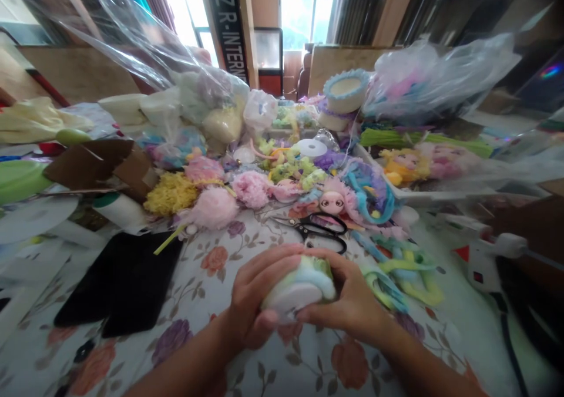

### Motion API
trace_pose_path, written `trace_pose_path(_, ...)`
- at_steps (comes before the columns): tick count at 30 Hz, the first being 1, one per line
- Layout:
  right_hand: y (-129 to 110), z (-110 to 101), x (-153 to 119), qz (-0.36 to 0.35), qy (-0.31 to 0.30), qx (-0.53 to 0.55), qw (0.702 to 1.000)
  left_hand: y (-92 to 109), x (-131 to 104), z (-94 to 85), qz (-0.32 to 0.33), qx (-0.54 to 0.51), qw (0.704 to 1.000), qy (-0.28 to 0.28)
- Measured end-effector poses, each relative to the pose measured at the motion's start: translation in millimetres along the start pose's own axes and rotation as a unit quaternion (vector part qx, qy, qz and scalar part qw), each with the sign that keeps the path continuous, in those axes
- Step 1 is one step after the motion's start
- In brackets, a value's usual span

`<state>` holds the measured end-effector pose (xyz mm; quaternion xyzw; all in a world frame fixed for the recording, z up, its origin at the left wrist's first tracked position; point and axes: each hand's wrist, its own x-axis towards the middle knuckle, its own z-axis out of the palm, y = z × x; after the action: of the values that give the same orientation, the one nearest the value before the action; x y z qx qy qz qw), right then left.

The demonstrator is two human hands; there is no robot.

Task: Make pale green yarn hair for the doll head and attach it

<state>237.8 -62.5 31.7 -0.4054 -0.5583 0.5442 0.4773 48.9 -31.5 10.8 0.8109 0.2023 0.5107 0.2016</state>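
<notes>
Between my two hands is a small round white piece with a fuzzy green-and-blue pastel strip (pixel 312 281) over its top, in the middle of the head view. My left hand (pixel 259 291) wraps its left side, fingers over the top. On the right side my right hand (pixel 352 297) closes round it, thumb at the lower edge. Fingers cover part of the piece. Just beyond the hands lie black-handled scissors (pixel 315 228). A doll head with pink hair (pixel 331 202) is behind them. Fuzzy blue, green and yellow strips (pixel 405 273) lie right of my right hand.
A flowered cloth (pixel 194 303) covers the table. A black flat sheet (pixel 121 282) lies at left, near a thread cone (pixel 118 209) and cardboard box (pixel 97 168). Pink and yellow fluffy balls (pixel 215 207) are heaped behind. At right are a white tray (pixel 414 194) and a corded white device (pixel 489 262).
</notes>
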Motion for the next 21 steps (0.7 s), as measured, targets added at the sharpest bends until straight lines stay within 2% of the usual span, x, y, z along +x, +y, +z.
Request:
trace_pose_path(3,-6.4,-4.6,-3.3,0.002,0.025,0.037,0.999,-11.1,-6.4,1.3,-0.175,-0.024,0.983,0.053)
trace_pose_path(4,-6.8,-5.8,-3.9,-0.003,0.036,0.036,0.999,-13.3,-8.0,1.1,-0.22,-0.015,0.972,0.081)
trace_pose_path(5,-6.2,-6.5,-4.0,-0.01,0.05,0.026,0.998,-14.2,-9.1,0.5,-0.238,0.005,0.965,0.112)
trace_pose_path(6,-4.5,-6.6,-3.5,-0.013,0.068,0.008,0.998,-13.6,-9.8,-0.3,-0.217,0.035,0.965,0.14)
trace_pose_path(7,-2.0,-6.1,-2.6,-0.013,0.085,-0.015,0.996,-11.6,-9.9,-1.0,-0.158,0.072,0.973,0.153)
trace_pose_path(8,1.2,-4.9,-1.3,-0.009,0.1,-0.039,0.994,-8.4,-9.3,-1.3,-0.067,0.113,0.981,0.143)
trace_pose_path(10,8.4,-1.3,1.6,-0.014,0.1,-0.069,0.992,-0.2,-5.3,-0.3,0.124,0.186,0.973,0.064)
trace_pose_path(11,11.7,0.7,2.7,-0.025,0.087,-0.075,0.993,3.7,-2.2,1.0,0.189,0.207,0.96,0.016)
trace_pose_path(12,14.4,2.6,3.6,-0.038,0.071,-0.077,0.994,6.9,1.1,2.3,0.213,0.218,0.952,-0.031)
trace_pose_path(13,16.4,4.0,4.0,-0.049,0.056,-0.076,0.994,8.9,4.2,3.4,0.22,0.211,0.951,-0.053)
trace_pose_path(15,17.7,5.5,4.3,-0.048,0.038,-0.067,0.996,9.2,7.6,4.4,0.187,0.169,0.966,-0.055)
trace_pose_path(17,16.2,4.7,4.4,-0.018,0.036,-0.043,0.998,5.8,5.7,4.0,0.121,0.107,0.986,-0.028)
trace_pose_path(19,13.4,2.3,4.7,0.012,0.046,-0.007,0.999,0.8,0.0,4.4,0.022,0.042,0.999,0.004)
trace_pose_path(21,11.0,-1.0,5.2,0.027,0.064,0.03,0.997,-3.9,-5.3,6.7,-0.106,-0.017,0.994,0.035)
